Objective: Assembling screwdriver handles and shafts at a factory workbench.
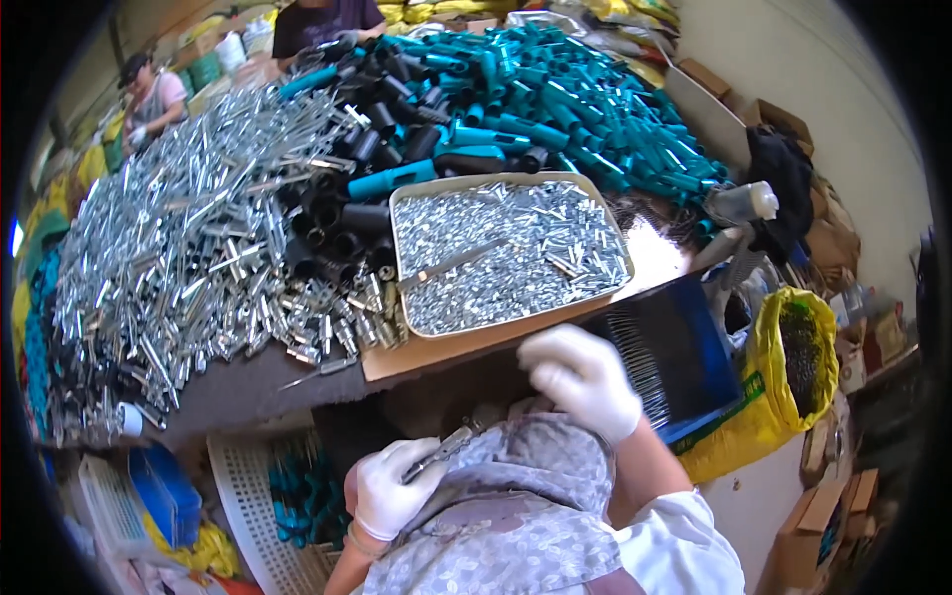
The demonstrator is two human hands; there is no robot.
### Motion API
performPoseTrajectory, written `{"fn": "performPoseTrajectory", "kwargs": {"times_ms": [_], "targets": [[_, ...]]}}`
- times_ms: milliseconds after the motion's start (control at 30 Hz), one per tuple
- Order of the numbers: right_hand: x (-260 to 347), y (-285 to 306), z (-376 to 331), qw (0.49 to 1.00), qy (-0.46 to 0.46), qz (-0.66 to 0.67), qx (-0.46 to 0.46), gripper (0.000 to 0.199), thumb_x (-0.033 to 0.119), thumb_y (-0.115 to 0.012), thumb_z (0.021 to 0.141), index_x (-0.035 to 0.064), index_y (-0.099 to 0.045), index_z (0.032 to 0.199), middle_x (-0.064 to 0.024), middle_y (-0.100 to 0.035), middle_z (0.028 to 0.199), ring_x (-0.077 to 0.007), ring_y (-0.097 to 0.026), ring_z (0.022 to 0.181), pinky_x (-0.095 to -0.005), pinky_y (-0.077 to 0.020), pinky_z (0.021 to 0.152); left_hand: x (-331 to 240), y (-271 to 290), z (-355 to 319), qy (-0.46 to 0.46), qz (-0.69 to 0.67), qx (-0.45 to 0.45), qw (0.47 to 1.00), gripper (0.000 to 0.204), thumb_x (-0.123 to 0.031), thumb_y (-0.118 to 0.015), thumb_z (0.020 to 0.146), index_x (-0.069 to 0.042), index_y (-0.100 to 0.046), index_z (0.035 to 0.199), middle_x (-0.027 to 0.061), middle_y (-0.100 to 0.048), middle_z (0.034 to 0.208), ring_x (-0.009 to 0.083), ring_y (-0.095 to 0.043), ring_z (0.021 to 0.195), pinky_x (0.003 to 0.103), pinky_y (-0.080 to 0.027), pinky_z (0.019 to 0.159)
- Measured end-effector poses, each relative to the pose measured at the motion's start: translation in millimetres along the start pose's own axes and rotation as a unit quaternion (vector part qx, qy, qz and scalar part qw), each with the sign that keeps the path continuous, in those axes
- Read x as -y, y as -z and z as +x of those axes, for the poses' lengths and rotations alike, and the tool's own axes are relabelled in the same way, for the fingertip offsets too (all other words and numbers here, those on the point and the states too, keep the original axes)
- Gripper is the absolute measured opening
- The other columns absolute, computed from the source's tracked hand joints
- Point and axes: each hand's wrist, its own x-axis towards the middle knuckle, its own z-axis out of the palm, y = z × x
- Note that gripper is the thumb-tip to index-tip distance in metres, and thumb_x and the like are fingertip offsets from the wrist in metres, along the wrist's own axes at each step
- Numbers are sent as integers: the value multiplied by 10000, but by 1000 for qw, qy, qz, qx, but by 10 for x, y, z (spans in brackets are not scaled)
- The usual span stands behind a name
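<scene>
My left hand, in a white glove, is closed around a slim silver metal part held in front of my apron. The far end of that part points up and to the right. My right hand, also gloved, hangs over my lap just beyond the near edge of the table. Its fingers are curled in, and whatever they may hold is hidden. Closest to it lies a shallow cream tray full of small silver metal pieces. A flat metal strip rests across those pieces.
Shiny metal tubes are heaped on the left. Teal plastic housings pile up behind the tray, with black sleeves between. A blue bin and a yellow sack stand right. A white basket sits below. Two people work beyond.
</scene>
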Motion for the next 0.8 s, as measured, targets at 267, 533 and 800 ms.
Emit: {"fn": "performPoseTrajectory", "kwargs": {"times_ms": [267, 533, 800], "targets": [[-1416, 1526, 1426, 923, -5, -242, -299, 172, 155, -661, 892, 70, -771, 993, -151, -745, 993, -324, -710, 956, -389, -546, 871, -74, -44, 57, -6, -12, 44, 999, 228, -93, -824, 753, -37, -762, 965, 149, -755, 898, 303, -745, 773, 353, -585, 684], [-1881, 1533, 2288, 789, -200, -542, -208, 273, 283, -773, 809, 176, -784, 1059, -156, -655, 1147, -344, -637, 1113, -454, -538, 950, -153, -23, 60, -8, 29, 28, 999, 242, -106, -828, 759, -35, -754, 978, 140, -750, 890, 293, -740, 755, 349, -585, 679], [-1820, 1825, 1937, 777, -93, -579, -230, 204, 163, -700, 818, 90, -693, 1008, -175, -665, 1009, -396, -660, 972, -498, -547, 843, -143, -18, 183, -46, 42, 68, 996, 259, -126, -829, 764, -29, -749, 991, 138, -755, 943, 295, -748, 798, 345, -595, 708]]}}
